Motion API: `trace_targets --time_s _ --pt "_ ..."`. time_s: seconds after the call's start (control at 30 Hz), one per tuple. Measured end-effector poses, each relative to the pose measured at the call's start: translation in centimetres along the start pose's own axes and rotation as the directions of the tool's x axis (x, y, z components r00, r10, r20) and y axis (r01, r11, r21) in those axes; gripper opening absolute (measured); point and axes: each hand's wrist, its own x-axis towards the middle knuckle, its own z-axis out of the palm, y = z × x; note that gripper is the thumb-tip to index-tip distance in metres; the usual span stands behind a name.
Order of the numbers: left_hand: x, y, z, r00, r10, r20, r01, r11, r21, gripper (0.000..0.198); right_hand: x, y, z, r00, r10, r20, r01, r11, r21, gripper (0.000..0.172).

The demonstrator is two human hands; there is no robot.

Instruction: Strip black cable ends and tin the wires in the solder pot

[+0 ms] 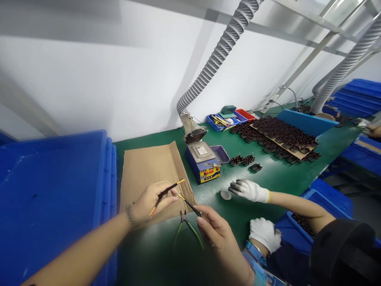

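Observation:
My left hand (149, 201) is closed around a short black-sleeved cable (170, 188), with yellow and red wire ends sticking out of both ends. Across from it, my right hand (217, 229) pinches a second black cable (192, 207) between thumb and fingers. Its thin yellowish wire ends point toward my left fingertips; whether they touch them I cannot tell. Just below the two cables, green-handled cutting pliers (183, 218) lie open on the green tabletop (151, 246). A flat cardboard sheet (149, 169) lies beneath and beyond my left hand.
Stacked blue bins (53, 190) stand at left. A blue machine (202, 161) with a yellow panel sits under a ducted hood (195, 133). At right, a co-worker's gloved hand (248, 190) is beside a small round dish (226, 194). Many dark parts (279, 133) cover the bench beyond.

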Motion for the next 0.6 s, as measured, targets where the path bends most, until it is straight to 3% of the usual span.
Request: trace_targets --time_s 0.43,0.6 --pt "0.0 -0.6 0.2 1.000 0.016 0.022 -0.015 1.000 -0.024 0.014 0.0 0.4 0.2 1.000 -0.016 0.012 0.015 0.997 0.078 0.021" --pt "0.0 -0.4 -0.1 1.000 -0.003 0.021 0.005 0.994 -0.105 0.017 0.2 0.9 0.2 0.999 0.027 0.035 -0.034 0.969 0.243 0.021"
